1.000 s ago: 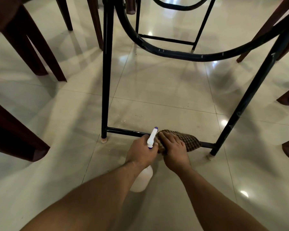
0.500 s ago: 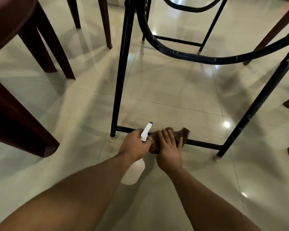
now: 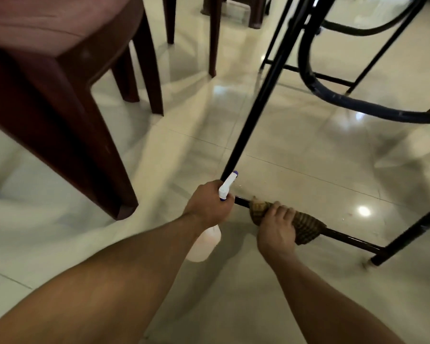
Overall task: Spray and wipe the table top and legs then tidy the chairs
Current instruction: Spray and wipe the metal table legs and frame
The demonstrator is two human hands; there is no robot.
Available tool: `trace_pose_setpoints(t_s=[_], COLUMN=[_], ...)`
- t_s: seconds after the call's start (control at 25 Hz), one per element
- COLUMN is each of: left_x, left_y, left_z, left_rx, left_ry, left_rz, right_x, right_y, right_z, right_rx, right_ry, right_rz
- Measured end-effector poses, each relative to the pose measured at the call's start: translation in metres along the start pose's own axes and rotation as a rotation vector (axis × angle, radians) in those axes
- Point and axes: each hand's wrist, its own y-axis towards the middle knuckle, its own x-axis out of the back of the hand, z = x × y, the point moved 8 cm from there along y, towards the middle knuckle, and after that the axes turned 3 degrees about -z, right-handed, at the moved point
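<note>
Looking down under the table at its black metal frame. Gripping the neck of a white spray bottle [image 3: 204, 247] in the left hand [image 3: 210, 207], fingers curled round it, with the purple-tipped nozzle pointing up and away, crossing in front of the foot of the near-left table leg [image 3: 258, 95]. Hanging the bottle's pale body below the wrist, close over the glossy tiled floor [image 3: 283, 135]; not possible to tell whether touching the tiles.

Clamping a brown checked cloth [image 3: 307, 227] round the low crossbar [image 3: 345, 238] with the right hand [image 3: 277, 229], fingers folded over the top of the fabric, thumb hidden. Holding the two hands near each other but apart, with a short bare stretch of bar between them. Bunching one end of the cloth out toward the left hand and flaring the other end toward the near-right table leg [image 3: 412, 232], slanting up to the right edge.

Sweeping across behind the crossbar: a curved dark brace [image 3: 358, 108] of the same frame. Standing at the left, well apart from the frame: a dark red-brown plastic chair [image 3: 47, 70], legs on the tiles, with more chair legs [image 3: 214, 33] farther back. Lying just beyond the bar: a few pale crumbs [image 3: 343, 218].
</note>
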Motion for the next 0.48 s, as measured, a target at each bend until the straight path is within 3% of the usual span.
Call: trace_pose_setpoints(t_s=[0.12,0.24,0.32,0.48], left_x=[0.032,0.056,0.06,0.055], left_y=[0.001,-0.002,-0.001,0.001], left_z=[0.025,0.047,0.05,0.047], left_rx=[0.038,0.084,0.061,0.062], left_ry=[0.006,0.049,0.114,0.05], left_rz=[-0.04,-0.068,-0.059,-0.014], right_x=[-0.002,-0.006,-0.009,-0.009], right_y=[0.005,0.004,-0.001,-0.003], right_z=[0.09,0.097,0.07,-0.001], right_rx=[0.253,0.329,0.255,-0.15], right_ry=[0.032,0.112,0.165,0.325], right_rz=[0.012,0.03,0.017,-0.054])
